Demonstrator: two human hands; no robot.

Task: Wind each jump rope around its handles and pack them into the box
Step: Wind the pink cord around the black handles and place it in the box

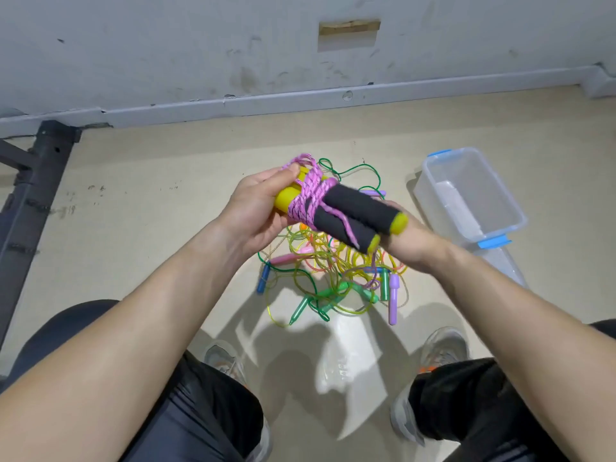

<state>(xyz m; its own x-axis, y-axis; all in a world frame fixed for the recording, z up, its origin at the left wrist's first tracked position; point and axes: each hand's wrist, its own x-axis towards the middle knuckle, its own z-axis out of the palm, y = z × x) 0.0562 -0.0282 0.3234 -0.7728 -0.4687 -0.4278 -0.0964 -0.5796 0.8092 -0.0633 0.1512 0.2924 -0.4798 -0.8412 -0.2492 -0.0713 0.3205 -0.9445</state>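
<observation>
I hold a jump rope with two yellow handles in black foam grips (353,215), side by side above the floor. Its pink braided cord (308,198) is wound round the handles' yellow ends. My left hand (256,208) grips that wound end, thumb on the cord. My right hand (410,241) is under the foam ends, mostly hidden behind them, supporting them. Below lies a tangled pile of jump ropes (333,275) with thin coloured cords and green, blue, pink and purple handles. A clear plastic box (473,195) with blue clips stands open at the right.
The box's clear lid (506,265) lies on the floor beside it. A dark metal frame (30,195) stands at the left. The grey wall and skirting (266,101) run across the back. My knees and shoes (223,361) are at the bottom edge.
</observation>
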